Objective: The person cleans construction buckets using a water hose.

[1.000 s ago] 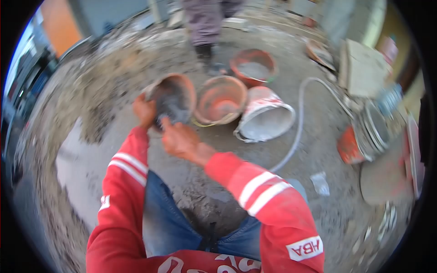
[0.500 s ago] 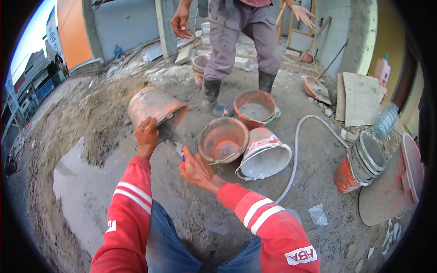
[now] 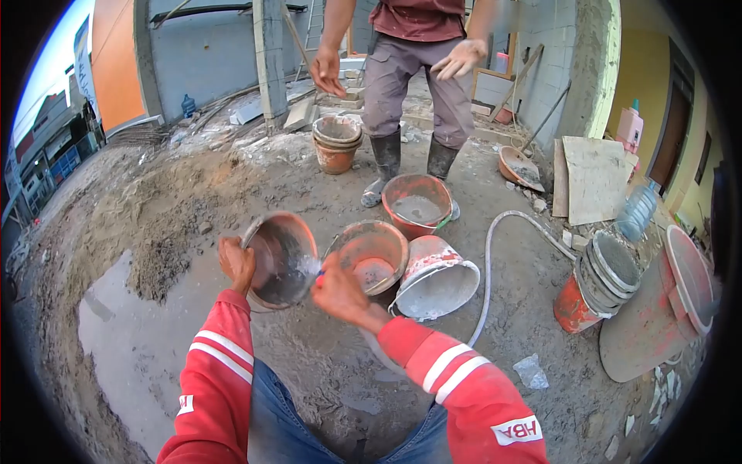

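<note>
The bucket (image 3: 280, 261) has the left hand (image 3: 237, 264) at nine o'clock, fingers curled over its rim; the right hand (image 3: 340, 292), at four, clenches the hose (image 3: 488, 267).

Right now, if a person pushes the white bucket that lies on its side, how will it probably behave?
The white bucket may roll, because its round wall lies on the ground. The orange bucket close beside it could block one direction. It is probably light: its open mouth shows no load.
</note>
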{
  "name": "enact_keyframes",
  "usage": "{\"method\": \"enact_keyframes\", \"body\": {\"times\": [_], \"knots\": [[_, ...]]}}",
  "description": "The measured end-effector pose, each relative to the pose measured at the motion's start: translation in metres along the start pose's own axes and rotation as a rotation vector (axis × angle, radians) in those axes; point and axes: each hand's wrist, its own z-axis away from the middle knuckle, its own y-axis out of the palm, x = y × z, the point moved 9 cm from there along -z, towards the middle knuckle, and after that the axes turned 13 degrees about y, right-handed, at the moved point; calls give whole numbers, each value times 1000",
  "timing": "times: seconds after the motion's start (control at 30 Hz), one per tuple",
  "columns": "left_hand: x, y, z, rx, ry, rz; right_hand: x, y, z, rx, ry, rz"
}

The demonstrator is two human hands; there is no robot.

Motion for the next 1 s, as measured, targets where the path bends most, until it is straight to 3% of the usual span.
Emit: {"method": "enact_keyframes", "body": {"times": [0.03, 0.1, 0.17, 0.23, 0.3, 0.33, 0.4, 0.43, 0.5, 0.53, 0.57, 0.63, 0.7, 0.73, 0.8, 0.93, 1.0], "knots": [[9, 0, 4, 2, -8, -3, -5, -15, -8, -58, -30, -25], [47, 24, 33, 368, -392, 37, -28, -40, -28, -144, -32, -106], [80, 37, 53, 441, -513, 67, -40, -76, -35, -265, -58, -118], [102, 50, 76, 511, -637, 93, -76, -95, -58, -255, 67, -271], [106, 59, 79, 485, -548, 88, -77, -120, -55, -309, 76, -549], [115, 63, 82, 491, -559, 80, -82, -124, -61, -297, 84, -548], [125, 92, 88, 776, -237, -71, -98, -135, -71, -435, 31, -328], [151, 111, 110, 918, -315, -108, -104, -137, -72, -484, 2, -241], [178, 130, 138, 1182, -242, -218, -111, -140, -76, -532, -50, -137], [174, 131, 147, 1307, -80, -288, -110, -139, -74, -537, -67, -121], [164, 122, 148, 1390, -119, -225, -99, -137, -67, -502, -62, -132], [139, 103, 146, 1472, -173, -168, -84, -143, -57, -357, 148, -269], [123, 87, 120, 1255, -146, -317, -73, -143, -53, -349, 149, -251], [111, 82, 117, 1257, -138, -320, -71, -146, -51, -360, 147, -224], [80, 66, 89, 959, -98, -272, -73, -144, -52, -356, 153, -216], [27, 85, 76, 981, 0, -24, -98, -132, -66, -438, 84, -71], [0, 105, 83, 1112, 226, 31, -101, -130, -69, -491, -7, -24]]}}
